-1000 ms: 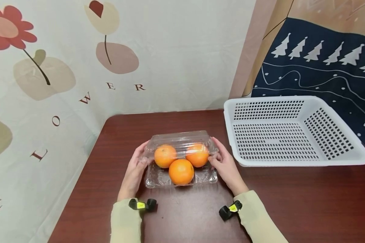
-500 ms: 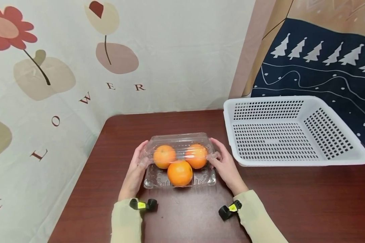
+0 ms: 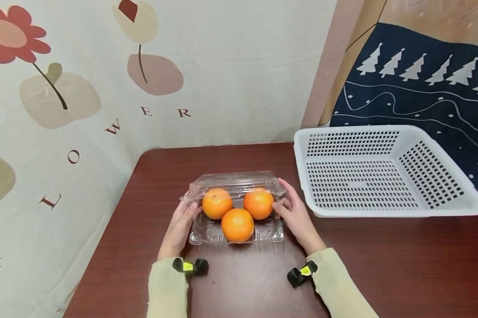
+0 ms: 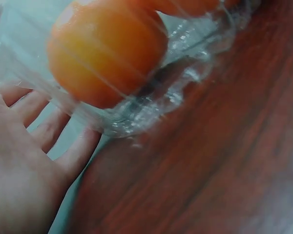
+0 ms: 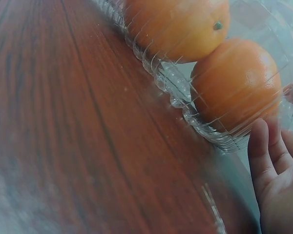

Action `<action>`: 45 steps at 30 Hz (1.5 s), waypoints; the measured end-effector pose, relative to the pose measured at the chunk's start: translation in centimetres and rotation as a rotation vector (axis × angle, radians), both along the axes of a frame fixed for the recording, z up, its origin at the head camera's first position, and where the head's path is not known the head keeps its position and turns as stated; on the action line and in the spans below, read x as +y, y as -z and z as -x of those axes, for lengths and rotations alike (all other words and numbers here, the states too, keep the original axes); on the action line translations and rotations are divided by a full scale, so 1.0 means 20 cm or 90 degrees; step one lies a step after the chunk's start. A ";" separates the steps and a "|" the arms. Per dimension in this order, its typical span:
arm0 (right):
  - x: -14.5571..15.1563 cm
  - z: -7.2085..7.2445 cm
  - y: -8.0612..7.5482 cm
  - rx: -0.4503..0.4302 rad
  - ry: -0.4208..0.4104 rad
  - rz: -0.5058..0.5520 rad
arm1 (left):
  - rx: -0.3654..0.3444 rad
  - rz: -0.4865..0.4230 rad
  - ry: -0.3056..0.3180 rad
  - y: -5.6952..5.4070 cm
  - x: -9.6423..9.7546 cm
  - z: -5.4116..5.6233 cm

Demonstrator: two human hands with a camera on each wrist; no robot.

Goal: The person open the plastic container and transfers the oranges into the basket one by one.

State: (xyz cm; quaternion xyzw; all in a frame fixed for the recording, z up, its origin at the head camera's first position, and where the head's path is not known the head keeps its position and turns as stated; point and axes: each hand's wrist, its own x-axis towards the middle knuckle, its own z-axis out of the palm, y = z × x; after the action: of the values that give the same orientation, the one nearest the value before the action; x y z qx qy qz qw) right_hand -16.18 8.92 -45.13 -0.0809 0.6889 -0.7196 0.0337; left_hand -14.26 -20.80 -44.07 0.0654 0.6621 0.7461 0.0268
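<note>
Between both hands point(image 3: 179, 229), clamshell box point(image 3: 236, 232)

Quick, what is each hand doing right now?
Left hand: holds the left edge of the clear box lid.
Right hand: holds the lid's right edge, beside the oranges.

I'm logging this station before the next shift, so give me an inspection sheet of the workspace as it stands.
Surface: dark red-brown table, wood grain.
Job's things: clear plastic clamshell box, lid raised and held partly open; three oranges inside.
Clutter: white perforated basket at right, nothing in it.
Hands: left hand holds the box's left side, right hand its right side; fingers at the lid edge.
Cables: nothing seen.
Surroundings: flower-print cloth behind; dark blue tree-print cloth at right.
</note>
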 end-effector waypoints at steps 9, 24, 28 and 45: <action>0.00 0.00 0.01 0.012 -0.011 0.004 | 0.056 0.104 0.026 -0.08 0.04 -0.03; 0.01 0.01 0.03 0.053 -0.029 0.024 | 0.058 0.087 0.028 -0.11 0.05 -0.01; 0.01 0.01 0.02 0.050 -0.032 0.023 | 0.056 0.088 0.027 -0.11 0.05 -0.01; -0.02 -0.03 -0.08 0.042 -0.026 0.017 | 0.039 0.101 0.015 -0.10 0.04 -0.01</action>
State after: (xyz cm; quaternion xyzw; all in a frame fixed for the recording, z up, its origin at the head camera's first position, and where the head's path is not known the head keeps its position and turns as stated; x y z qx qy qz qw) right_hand -15.60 8.58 -43.44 -0.1189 0.6782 -0.7248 0.0244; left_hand -14.09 -20.07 -42.13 0.0937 0.7187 0.6887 0.0206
